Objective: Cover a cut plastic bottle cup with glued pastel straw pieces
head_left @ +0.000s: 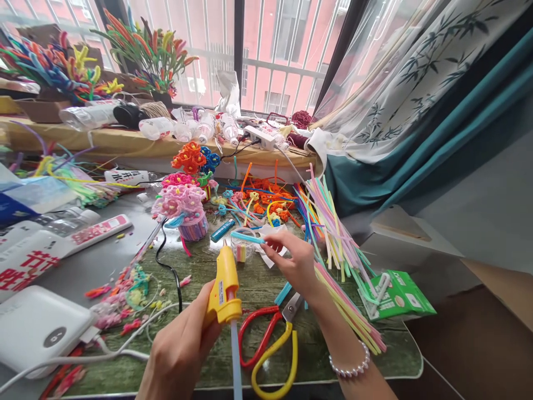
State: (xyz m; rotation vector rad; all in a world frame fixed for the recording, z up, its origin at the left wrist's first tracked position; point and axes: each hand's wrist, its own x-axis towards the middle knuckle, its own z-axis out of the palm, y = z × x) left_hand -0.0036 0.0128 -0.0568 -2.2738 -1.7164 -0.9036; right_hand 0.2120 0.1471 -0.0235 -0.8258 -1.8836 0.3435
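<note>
On the green table [314, 344]: red and yellow scissors [288, 313], a fat white charger [29, 319], a purple pot [194, 228] of fuzzy flowers [180, 201], long fuzzy sticks [328, 219], little bright scraps [120, 306]. On the window ledge [50, 138]: clear bottles [89, 115], a white plug strip [260, 137].

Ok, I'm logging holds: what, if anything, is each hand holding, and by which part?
The left hand holds the yellow glue gun by its handle; the right hand pinches the light-blue strip near one end.

The table [196, 289] lies open between black cord [177, 278] and glue gun [227, 283]; to its right, scissors [290, 312] block the way, then pipe cleaners [350, 308]. Room behind the right hand [293, 258] is hard to judge.
</note>
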